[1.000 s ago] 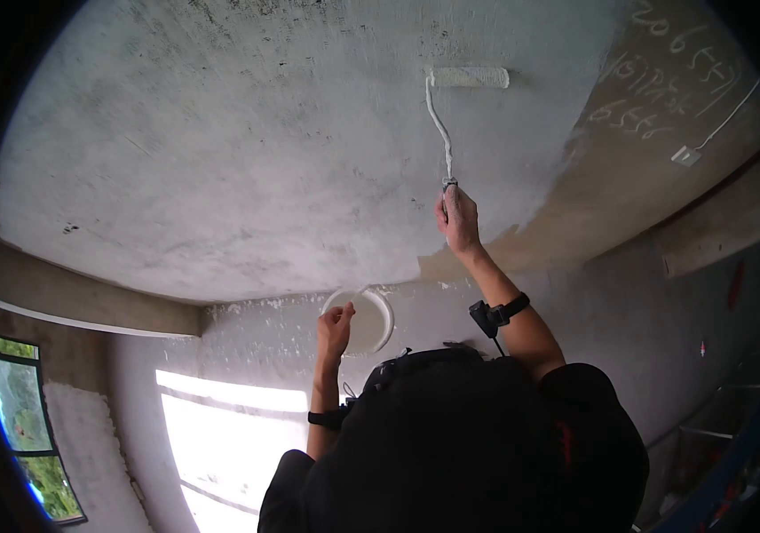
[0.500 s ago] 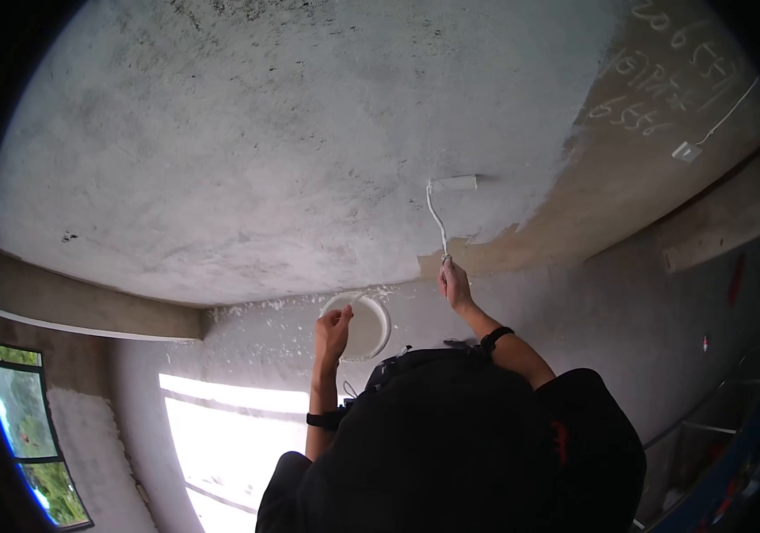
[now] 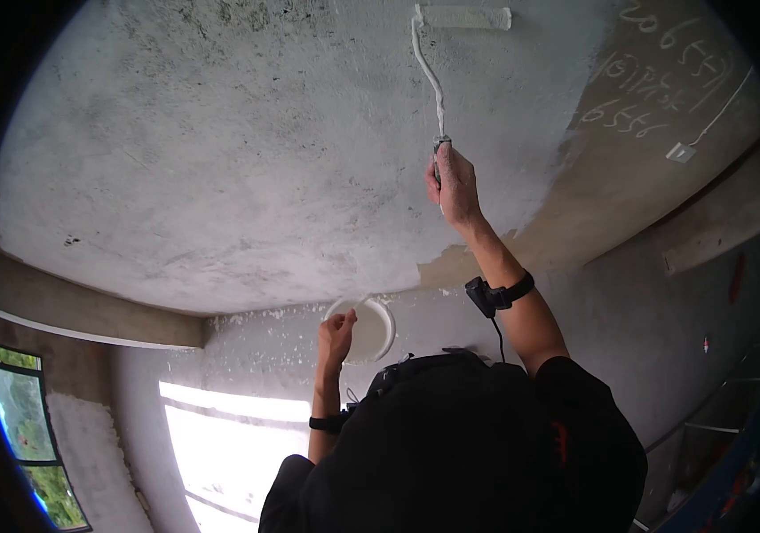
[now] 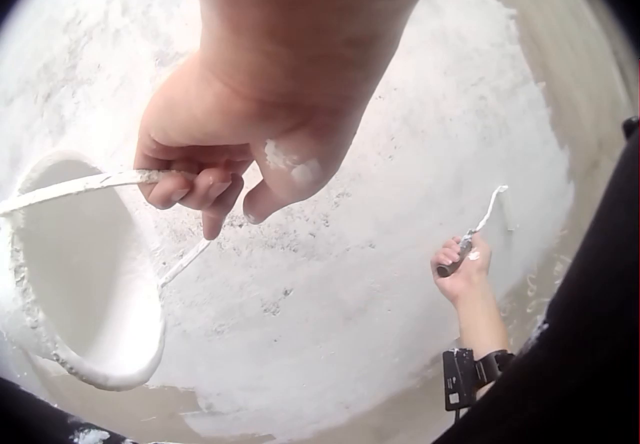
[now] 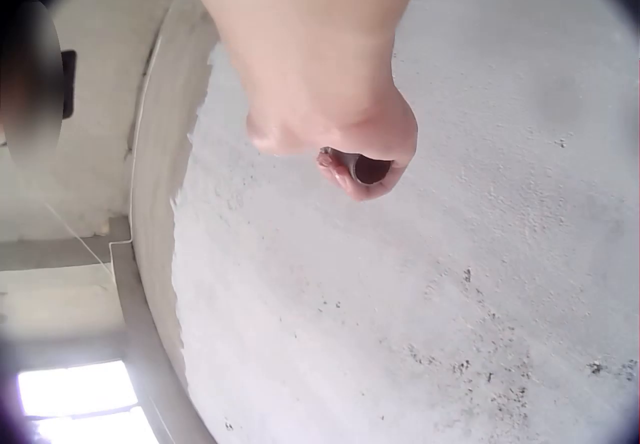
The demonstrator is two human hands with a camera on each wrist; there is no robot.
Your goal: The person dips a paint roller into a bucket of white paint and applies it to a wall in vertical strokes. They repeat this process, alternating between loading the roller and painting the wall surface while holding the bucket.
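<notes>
In the head view the right hand (image 3: 457, 185) grips the handle of a paint roller (image 3: 464, 17), whose white sleeve lies against the grey-white coated wall (image 3: 309, 133) high up. The right wrist view shows that hand (image 5: 335, 114) curled round the handle's dark end (image 5: 372, 170). The left hand (image 4: 240, 134) has its fingers curled round the white handle (image 4: 90, 183) of a paint-smeared bucket (image 4: 150, 339), which hangs tilted in the left wrist view. From the head camera, the bucket (image 3: 386, 329) is beside the left hand (image 3: 336, 339), low in front of the body.
Bare brown wall (image 3: 646, 169) with chalk writing borders the coated part on the right, near a white socket (image 3: 681, 153). A window (image 3: 23, 409) is at the far left. Bright sunlight (image 3: 233, 444) falls on the floor, and a metal frame (image 3: 708, 428) stands at the lower right.
The roller and right hand first came down the wall toward the body, then went back up, now higher than at the start. The left hand and bucket have barely moved.
</notes>
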